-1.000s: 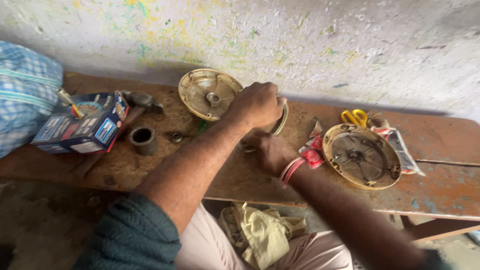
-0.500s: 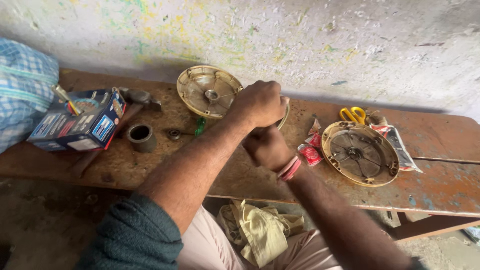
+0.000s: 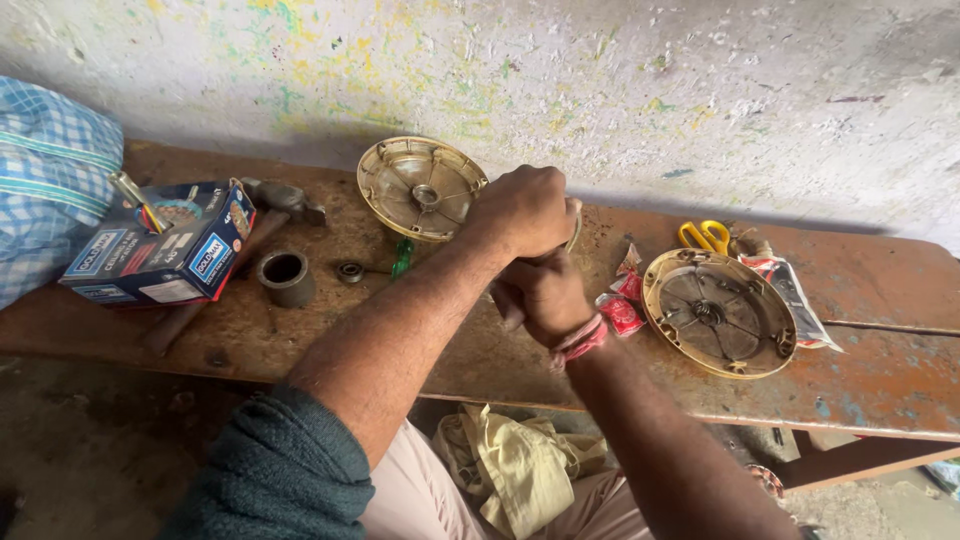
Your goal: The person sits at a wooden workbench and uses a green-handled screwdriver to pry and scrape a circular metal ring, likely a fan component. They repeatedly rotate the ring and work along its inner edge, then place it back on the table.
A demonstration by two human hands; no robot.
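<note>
The left hand (image 3: 525, 210) is closed in a fist over a round metal part (image 3: 574, 222) near the middle of the rough wooden worktop (image 3: 880, 385). The right hand (image 3: 545, 292) sits just under it, fingers curled tight around something hidden. Two round, ribbed, dull-gold metal covers lie flat, one behind the hands (image 3: 420, 187), one on the right (image 3: 718, 312). A blue cardboard box (image 3: 160, 250) with white labels sits on the left. Small red packets (image 3: 622, 302) lie by the right wrist.

part gripped under left hand (image 3: 525, 212) hidden, checked bag (image 3: 50, 180) cut off at left edge
</note>
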